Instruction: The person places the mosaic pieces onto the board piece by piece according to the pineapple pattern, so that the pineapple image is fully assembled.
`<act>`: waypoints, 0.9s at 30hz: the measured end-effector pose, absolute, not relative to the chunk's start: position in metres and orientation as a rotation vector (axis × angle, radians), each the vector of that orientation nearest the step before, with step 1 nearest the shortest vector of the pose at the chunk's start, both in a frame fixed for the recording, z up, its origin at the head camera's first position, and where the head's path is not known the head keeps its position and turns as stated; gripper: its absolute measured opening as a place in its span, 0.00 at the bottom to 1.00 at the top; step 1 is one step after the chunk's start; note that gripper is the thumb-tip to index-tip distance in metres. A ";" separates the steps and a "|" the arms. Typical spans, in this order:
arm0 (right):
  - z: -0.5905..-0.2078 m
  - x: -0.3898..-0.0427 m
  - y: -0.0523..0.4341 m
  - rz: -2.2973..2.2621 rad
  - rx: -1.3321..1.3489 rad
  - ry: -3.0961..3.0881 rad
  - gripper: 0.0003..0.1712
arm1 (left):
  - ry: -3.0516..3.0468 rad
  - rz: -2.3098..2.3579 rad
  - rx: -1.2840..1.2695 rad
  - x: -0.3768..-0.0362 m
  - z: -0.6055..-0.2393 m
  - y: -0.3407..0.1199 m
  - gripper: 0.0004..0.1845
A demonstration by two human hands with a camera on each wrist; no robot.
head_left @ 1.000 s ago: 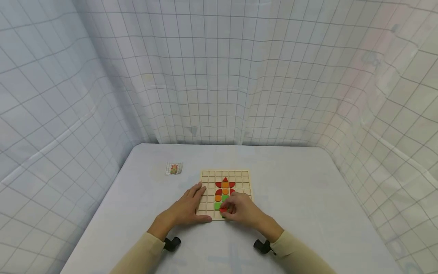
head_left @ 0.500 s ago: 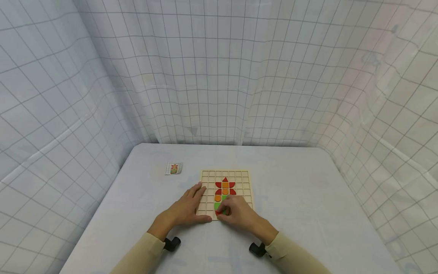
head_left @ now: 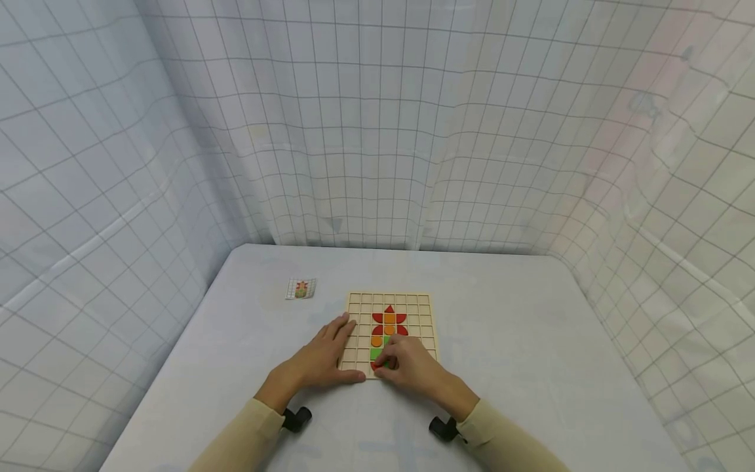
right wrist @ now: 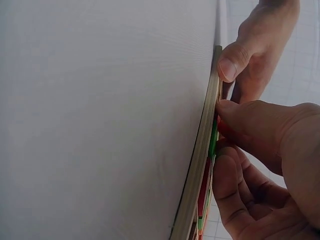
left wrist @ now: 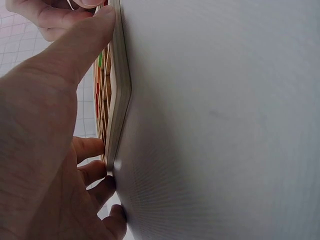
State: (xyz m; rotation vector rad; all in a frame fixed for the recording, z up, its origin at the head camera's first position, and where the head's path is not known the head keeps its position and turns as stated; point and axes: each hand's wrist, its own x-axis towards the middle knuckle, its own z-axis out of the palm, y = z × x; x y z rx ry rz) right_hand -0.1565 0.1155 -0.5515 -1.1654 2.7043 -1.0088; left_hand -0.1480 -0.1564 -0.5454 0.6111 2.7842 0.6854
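A wooden grid board (head_left: 420,301) lies on the table with red, orange and green shaped pieces forming a flower-like figure. My left hand (head_left: 318,359) rests along the board's left side, fingers spread and thumb on the near edge. At the near row, my right hand (head_left: 411,368) pinches a red piece (right wrist: 227,131) between thumb and fingers. This piece shows a curved edge in the head view and sits at or just over a cell below a green square (head_left: 375,354). The right hand hides part of the lower figure. Orange discs (head_left: 377,341) sit farther up.
A small picture card (head_left: 301,288) with a similar flower on a grid lies beyond the left hand. White grid-patterned curtains (head_left: 377,131) hang around the back and sides of the white table (head_left: 501,314).
My right hand has moved slightly left with the red piece, bringing it down to the board's near row, then stayed almost still. The left hand has kept its place.
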 end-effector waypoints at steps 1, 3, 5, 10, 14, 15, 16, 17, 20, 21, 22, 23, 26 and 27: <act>-0.551 -0.157 0.116 -1.006 -1.176 2.708 0.04 | 2.784 0.685 0.612 -0.148 -0.546 -0.156 0.67; -0.551 -0.157 0.117 -1.002 -1.194 2.715 0.04 | 2.783 0.687 0.609 -0.149 -0.546 -0.156 0.67; -0.552 -0.157 0.117 -0.992 -1.208 2.728 0.04 | 2.779 0.689 0.607 -0.149 -0.547 -0.156 0.67; -0.553 -0.157 0.116 -0.975 -1.198 2.754 0.04 | 2.776 0.682 0.599 -0.151 -0.549 -0.156 0.66; -0.553 -0.158 0.115 -0.962 -1.186 2.762 0.04 | 2.777 0.680 0.590 -0.152 -0.550 -0.156 0.66; -0.552 -0.158 0.115 -0.962 -1.183 2.761 0.04 | 2.778 0.683 0.592 -0.153 -0.551 -0.156 0.66; -0.552 -0.158 0.116 -0.963 -1.177 2.759 0.05 | 2.778 0.682 0.591 -0.153 -0.551 -0.156 0.66; -0.552 -0.158 0.116 -0.970 -1.173 2.755 0.04 | 2.779 0.679 0.590 -0.153 -0.551 -0.156 0.66; -0.551 -0.158 0.117 -1.014 -1.137 2.740 0.03 | 2.780 0.676 0.584 -0.153 -0.551 -0.157 0.66; -0.550 -0.159 0.118 -1.032 -1.121 2.737 0.02 | 2.781 0.670 0.580 -0.153 -0.551 -0.157 0.66; -0.550 -0.159 0.120 -1.044 -1.102 2.740 0.01 | 2.780 0.669 0.578 -0.153 -0.551 -0.158 0.67; -0.550 -0.160 0.121 -1.060 -1.081 2.743 0.00 | 2.780 0.671 0.577 -0.153 -0.551 -0.158 0.67; -0.549 -0.163 0.127 -1.089 -1.013 2.759 0.01 | 2.780 0.677 0.578 -0.153 -0.551 -0.159 0.67; -0.549 -0.164 0.129 -1.096 -1.007 2.769 0.02 | 2.779 0.679 0.578 -0.153 -0.551 -0.159 0.67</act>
